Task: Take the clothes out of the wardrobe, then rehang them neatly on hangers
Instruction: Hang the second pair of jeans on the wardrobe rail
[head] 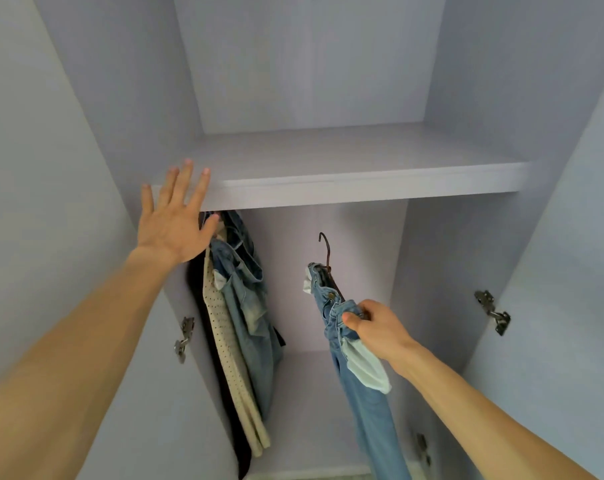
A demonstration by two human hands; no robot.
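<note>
One pair of pale blue jeans (361, 393) hangs from a dark hanger (328, 253) with a curved hook, gripped at the waistband by the right hand (376, 329) in the wardrobe's (311, 81) lower bay. The left hand (174, 220) is spread wide by the shelf (363, 188) edge, holding nothing. Faded denim (248, 306) and dotted beige cloth (231, 358) hang at left. Panels are smooth and pale grey, with metal hinges (492, 311).

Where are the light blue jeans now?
Right of centre in the head view: the jeans, on a hanger, are gripped by the right hand below the shelf.
</note>
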